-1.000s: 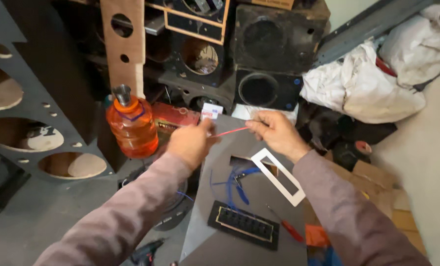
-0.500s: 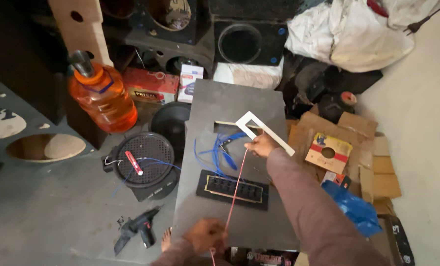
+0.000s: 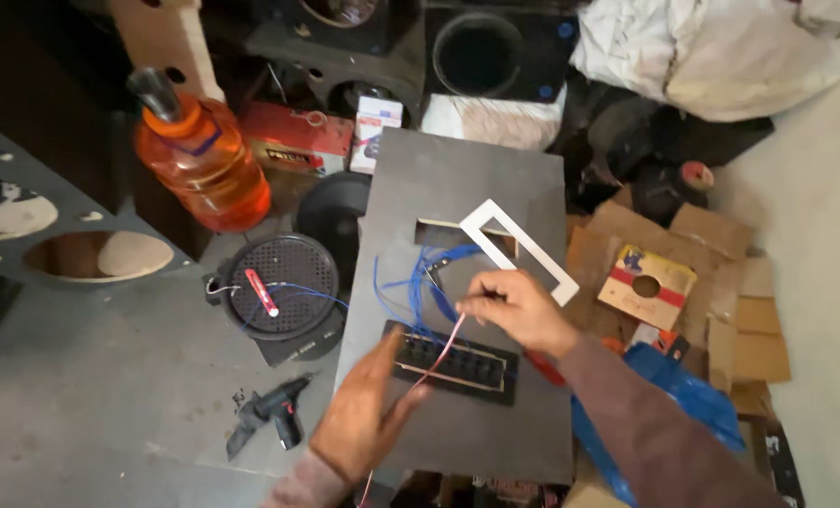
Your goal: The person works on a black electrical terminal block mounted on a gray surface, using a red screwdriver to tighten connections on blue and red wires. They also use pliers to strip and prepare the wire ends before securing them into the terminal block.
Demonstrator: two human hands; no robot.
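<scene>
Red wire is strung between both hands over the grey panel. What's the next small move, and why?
Probably guide the end pinched in the right hand toward the rectangular cutout, where the blue wires already run. The red wire stretches from those fingertips across the black switch strip to the left hand, open and only steadying it, so the slack looks manageable.

Single head view, steep downward, close over grey panel (image 3: 457, 310), hands low in frame.

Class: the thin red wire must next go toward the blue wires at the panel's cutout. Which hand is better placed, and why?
Right. The right hand pinches the red wire beside the blue wires; the left hand sits lower, near the black switch strip.
</scene>
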